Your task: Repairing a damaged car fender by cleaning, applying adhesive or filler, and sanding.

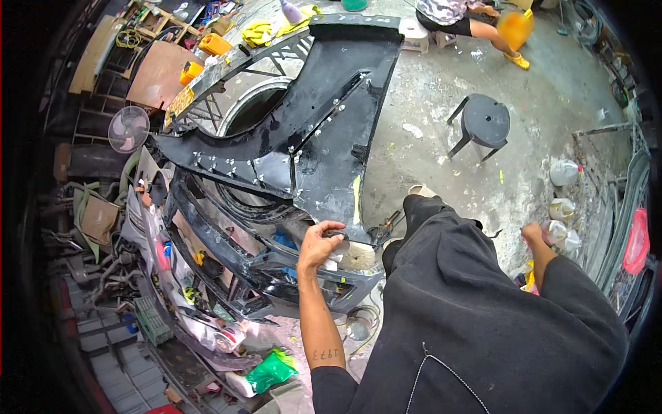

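The large, curved black car-body panel (331, 134) stretches away from the person, left of a round dark plastic stool (487, 119). At its near edge, the left hand's (318, 246) grip is curled; whether it pinches anything, I cannot tell. The right hand's (532, 235) grip is curled closed.

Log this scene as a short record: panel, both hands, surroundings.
panel: large, black, small white spots along its ribs
left hand: at the panel's near end, fingers curled; firm grip or light touch unclear
right hand: out to the right, away from the panel, curled; contents unclear
stool: black, upright, right of the panel
fan: left of the panel
jugs: grouped beyond the right hand
other person: top right, partly cut off
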The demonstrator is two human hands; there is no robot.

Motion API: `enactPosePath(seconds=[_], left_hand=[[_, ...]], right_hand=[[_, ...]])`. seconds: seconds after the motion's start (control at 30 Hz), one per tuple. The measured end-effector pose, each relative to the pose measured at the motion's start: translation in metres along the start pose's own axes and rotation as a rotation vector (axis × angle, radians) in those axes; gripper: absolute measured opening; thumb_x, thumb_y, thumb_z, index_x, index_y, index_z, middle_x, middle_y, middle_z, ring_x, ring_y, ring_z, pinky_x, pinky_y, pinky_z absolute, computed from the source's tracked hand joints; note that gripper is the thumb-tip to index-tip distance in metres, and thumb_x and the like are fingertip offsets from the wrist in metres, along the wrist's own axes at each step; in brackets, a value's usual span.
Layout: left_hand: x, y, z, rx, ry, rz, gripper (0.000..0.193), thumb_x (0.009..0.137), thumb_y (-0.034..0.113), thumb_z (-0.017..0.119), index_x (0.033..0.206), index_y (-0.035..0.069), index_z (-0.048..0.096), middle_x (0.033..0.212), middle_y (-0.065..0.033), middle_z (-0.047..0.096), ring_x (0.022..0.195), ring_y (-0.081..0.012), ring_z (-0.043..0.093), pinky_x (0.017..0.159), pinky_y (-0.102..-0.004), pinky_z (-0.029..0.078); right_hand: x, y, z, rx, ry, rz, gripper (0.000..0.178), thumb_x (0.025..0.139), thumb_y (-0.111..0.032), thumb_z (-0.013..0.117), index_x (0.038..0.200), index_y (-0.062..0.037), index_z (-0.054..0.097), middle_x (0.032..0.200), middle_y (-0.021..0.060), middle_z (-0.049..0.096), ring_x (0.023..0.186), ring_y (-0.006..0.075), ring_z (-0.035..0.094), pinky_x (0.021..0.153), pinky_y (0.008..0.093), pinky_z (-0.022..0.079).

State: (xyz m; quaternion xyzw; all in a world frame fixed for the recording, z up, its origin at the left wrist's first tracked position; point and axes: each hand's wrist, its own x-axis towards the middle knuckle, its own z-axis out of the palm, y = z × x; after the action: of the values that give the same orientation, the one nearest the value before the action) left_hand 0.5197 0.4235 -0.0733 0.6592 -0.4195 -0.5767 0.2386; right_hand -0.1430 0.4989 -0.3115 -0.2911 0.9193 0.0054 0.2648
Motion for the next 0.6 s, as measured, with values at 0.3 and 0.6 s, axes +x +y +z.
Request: enactPosePath(seconds=[0.3, 0.6], left_hand=[[0.008, -0.022, 0.022, 0.212, 0.248, -0.074, 0.016, 0.069, 0.004, 0.065, 0.085, 0.002, 0.067, 0.07, 0.0037, 0.056, 0.064, -0.0058, 0.048, 0.057, -0.0228, 0.04], [-0.007, 0.009, 0.011, -0.007, 0.15, -0.166, 0.046, 0.074, -0.012, 0.06, 0.119, -0.002, 0.062, 0.116, -0.0103, 0.066, 0.108, -0.0155, 0.06, 0.094, -0.0271, 0.045]], right_hand=[[-0.011, -0.052, 0.023, 0.304, -0.345, -0.166, 0.017, 0.08, -0.007, 0.058, 0.093, -0.0005, 0.066, 0.07, 0.0105, 0.065, 0.056, 0.0184, 0.062, 0.051, 0.0319, 0.049], [0.062, -0.176, -0.07, 0.167, -0.326, -0.701, 0.015, 0.083, -0.003, 0.06, 0.097, -0.0008, 0.067, 0.076, 0.0045, 0.066, 0.068, 0.0135, 0.06, 0.064, 0.0293, 0.048]])
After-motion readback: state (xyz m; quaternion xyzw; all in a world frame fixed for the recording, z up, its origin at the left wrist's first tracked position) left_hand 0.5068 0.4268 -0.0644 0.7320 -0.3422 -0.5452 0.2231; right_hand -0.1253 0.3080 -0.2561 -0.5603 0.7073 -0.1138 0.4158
